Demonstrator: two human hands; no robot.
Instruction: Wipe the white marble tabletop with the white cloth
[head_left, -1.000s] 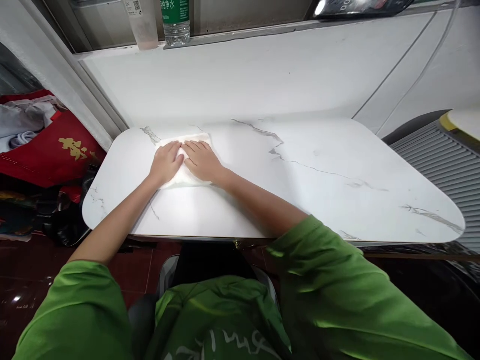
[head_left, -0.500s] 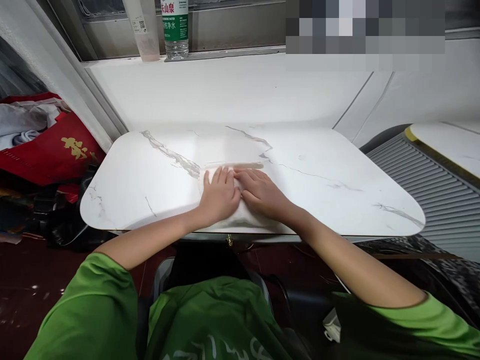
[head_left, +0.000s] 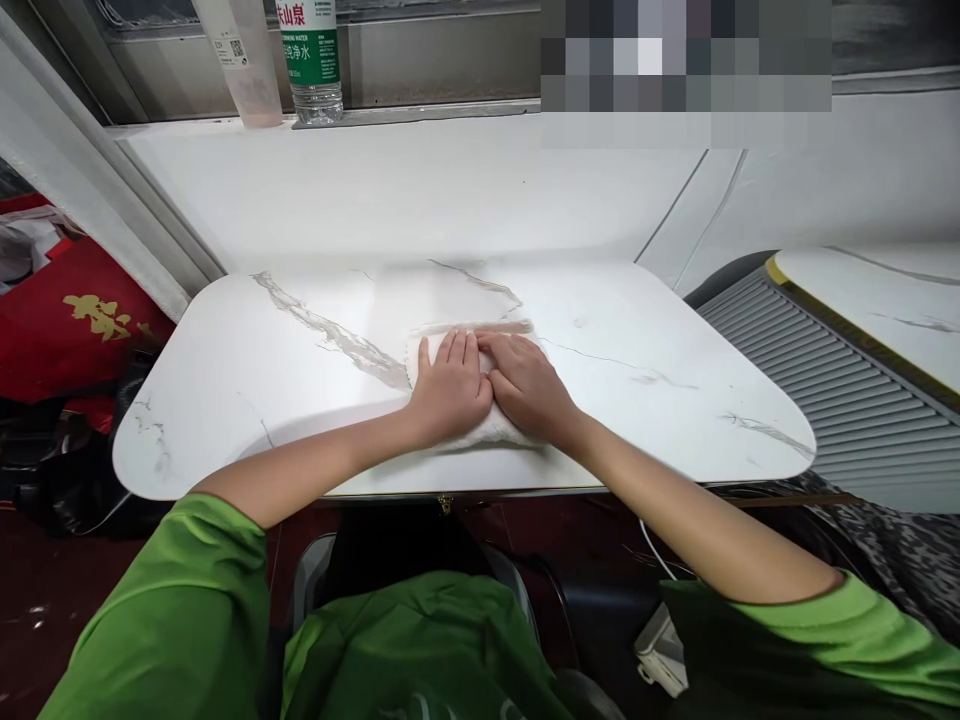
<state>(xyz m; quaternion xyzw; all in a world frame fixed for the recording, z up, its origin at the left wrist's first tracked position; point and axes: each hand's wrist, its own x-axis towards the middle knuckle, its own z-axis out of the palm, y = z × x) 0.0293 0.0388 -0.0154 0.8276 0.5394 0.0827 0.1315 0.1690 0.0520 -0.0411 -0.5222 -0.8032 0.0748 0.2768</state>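
Note:
A folded white cloth point(head_left: 495, 437), towel-like, lies on the white marble-patterned tabletop point(head_left: 637, 430), a little in from its front edge. On the cloth's left half rests my left hand point(head_left: 451, 388), flat, its fingers stretched away from me. My right hand point(head_left: 529, 385) lies on the right half with its fingers angled up and to the left. Both hands press on the cloth from above and meet near its middle. Much of the cloth is hidden under them, but its far folded edge shows beyond the fingertips.
On the ledge behind the table stand a clear plastic cup point(head_left: 244, 75) and a green-labelled water bottle point(head_left: 311, 60). A red bag point(head_left: 67, 320) is at the left. To the right are a grey ribbed surface point(head_left: 847, 390) and another tabletop point(head_left: 900, 300).
The cloth and both hands have slid away from the table's front edge and slightly right across the top. The camera view has also shifted.

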